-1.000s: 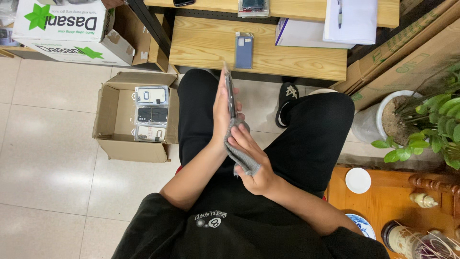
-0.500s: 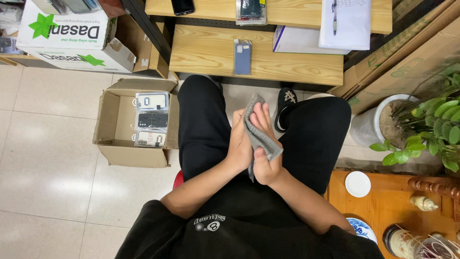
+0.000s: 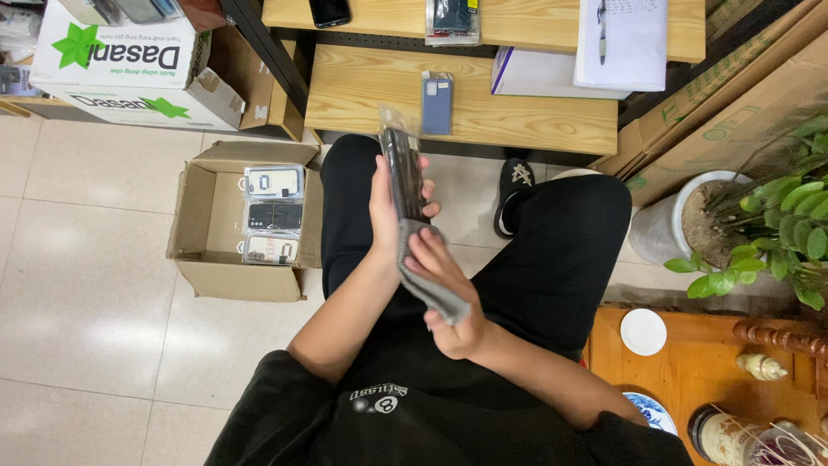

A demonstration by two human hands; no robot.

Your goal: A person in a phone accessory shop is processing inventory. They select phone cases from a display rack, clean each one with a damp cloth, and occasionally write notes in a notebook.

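I see my left hand (image 3: 390, 207) gripping a dark phone case in a clear sleeve (image 3: 404, 173) upright above my lap, my right hand (image 3: 444, 289) pinching a grey cloth (image 3: 431, 285) against its lower end; the slick sleeve could slide free and drop to the tiled floor (image 3: 86, 285)

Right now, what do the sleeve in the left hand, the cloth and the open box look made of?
Dark flat item's clear sleeve: looks like thin glossy plastic film, with glare and a crinkled top. Grey cloth in the right hand: soft matte fabric, draping in folds. Open brown box: matte cardboard, with creased flaps.
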